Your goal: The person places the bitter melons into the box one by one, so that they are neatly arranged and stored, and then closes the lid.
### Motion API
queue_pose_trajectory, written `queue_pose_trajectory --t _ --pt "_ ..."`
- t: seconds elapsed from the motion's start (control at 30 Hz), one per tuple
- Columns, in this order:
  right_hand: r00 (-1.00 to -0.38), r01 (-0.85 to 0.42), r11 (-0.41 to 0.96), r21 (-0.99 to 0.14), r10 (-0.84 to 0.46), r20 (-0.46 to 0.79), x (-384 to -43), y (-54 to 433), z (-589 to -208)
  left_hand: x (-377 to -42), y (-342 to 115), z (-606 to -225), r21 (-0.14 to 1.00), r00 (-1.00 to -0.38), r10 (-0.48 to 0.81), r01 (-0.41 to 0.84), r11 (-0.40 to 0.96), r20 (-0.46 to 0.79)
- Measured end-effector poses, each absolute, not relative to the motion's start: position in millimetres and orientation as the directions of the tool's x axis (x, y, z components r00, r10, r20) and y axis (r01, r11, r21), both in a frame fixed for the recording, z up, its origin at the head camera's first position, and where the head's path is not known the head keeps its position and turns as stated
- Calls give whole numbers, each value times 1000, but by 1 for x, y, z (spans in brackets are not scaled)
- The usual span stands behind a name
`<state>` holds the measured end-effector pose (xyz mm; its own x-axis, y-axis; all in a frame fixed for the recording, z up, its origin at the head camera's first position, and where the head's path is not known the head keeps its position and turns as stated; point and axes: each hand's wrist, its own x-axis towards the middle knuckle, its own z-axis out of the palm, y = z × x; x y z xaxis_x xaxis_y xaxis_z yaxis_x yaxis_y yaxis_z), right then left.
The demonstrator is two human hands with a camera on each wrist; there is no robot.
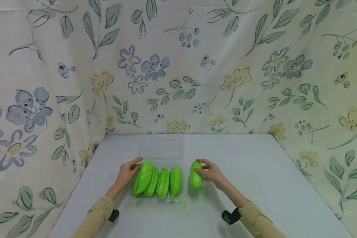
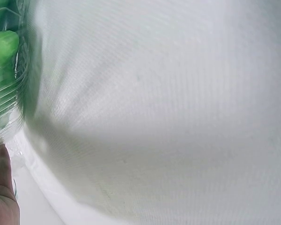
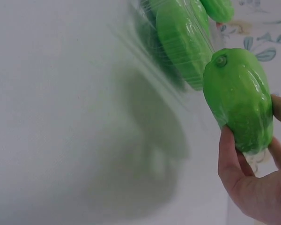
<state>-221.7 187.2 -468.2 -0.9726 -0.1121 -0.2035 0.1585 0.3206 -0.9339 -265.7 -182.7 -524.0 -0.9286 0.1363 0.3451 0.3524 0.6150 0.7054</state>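
Observation:
My right hand (image 1: 212,172) holds a long, glossy green fruit (image 1: 196,175) between thumb and fingertips, just right of the clear plastic box. The right wrist view shows its stem-scar end and lengthwise ridges, with the fruit (image 3: 241,98) raised over its shadow. Several matching green fruits (image 1: 163,183) lie side by side in the clear box (image 1: 182,195); one at the left (image 1: 145,177) rests partly on top of others. At the box's left side is my left hand (image 1: 128,172), its fingers extended. In the left wrist view, straight fingers (image 2: 3,168) reach the ribbed clear wall.
The box's clear lid (image 1: 160,148) lies opened back behind it. White cloth covers the table (image 1: 241,155), and a floral curtain (image 1: 178,66) hangs beyond its far edge and along the sides. Dark wrist devices (image 1: 231,216) sit beneath the sleeves.

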Motion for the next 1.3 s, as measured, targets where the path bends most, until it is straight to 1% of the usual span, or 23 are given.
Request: queue_pose_trajectory --t 0.5,0.77,1.03,1.3 --pt "-982 130 292 -947 -97 -164 -217 172 -464 -267 -184 -525 707 -924 145 367 604 355" --pt "-981 127 281 -951 -107 -163 -217 166 -464 -267 -184 -525 711 -924 145 366 601 353" --pt "-978 97 262 -960 -153 -140 -216 157 -461 -266 -183 -523 718 -930 137 351 601 340" --pt "-980 89 273 -958 -146 -133 -218 147 -461 -266 -184 -523 717 -928 142 357 599 344"
